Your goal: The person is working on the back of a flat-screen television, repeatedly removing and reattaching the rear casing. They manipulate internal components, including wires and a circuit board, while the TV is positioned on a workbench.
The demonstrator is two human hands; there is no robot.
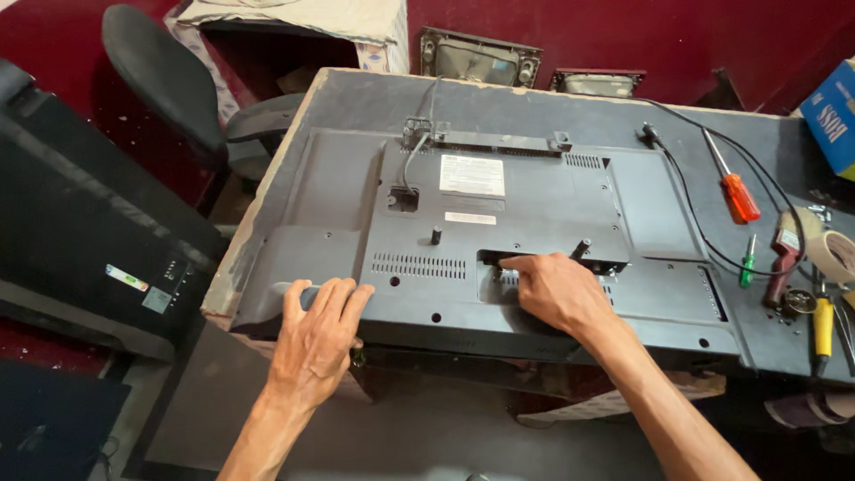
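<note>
Lying screen-down on the grey counter (499,98), the flat-panel television (481,240) shows its dark back cover to the camera, its long axis running left to right across the view and its lower edge overhanging the counter's near edge, toward the person. The left hand (316,343) rests on the near left corner of the back cover, fingers curled loosely over the rim, pressing rather than gripping anything loose. The right hand (557,289) lies flat near the middle of the cover, index finger stretched out to the left and touching the edge of a recessed port bay (534,258); it holds nothing. A black power cord (411,156) leaves a socket in the upper left part of the cover and runs to the far edge. Two white labels (472,175) sit near the cover's centre. To the right of the television, on the counter, lie a red-handled screwdriver (735,191), a small green screwdriver (748,263), a roll of tape (824,249) and yellow-handled pliers (823,325), all well apart from both hands. A black office chair (169,85) stands beyond the counter's far left corner.
</note>
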